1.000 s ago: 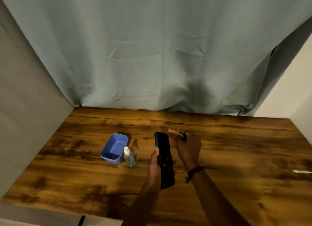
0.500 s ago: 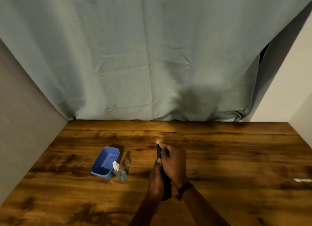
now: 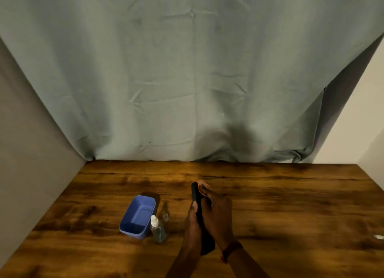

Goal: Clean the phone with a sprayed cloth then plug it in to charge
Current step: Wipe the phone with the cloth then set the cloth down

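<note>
A black phone stands on edge above the wooden table, held by my left hand from its left side. My right hand covers the phone's right face and holds a small peach cloth against its top end. Most of the phone is hidden between the two hands. A small clear spray bottle with a white nozzle stands to the left of my hands.
A blue plastic tub sits next to the spray bottle, with a small clear cap behind the bottle. A white object shows at the table's right edge. A grey-green curtain hangs behind the table.
My right hand came from beside the phone's top onto its face with the cloth. The camera tilted upward, so the table sits lower in view.
</note>
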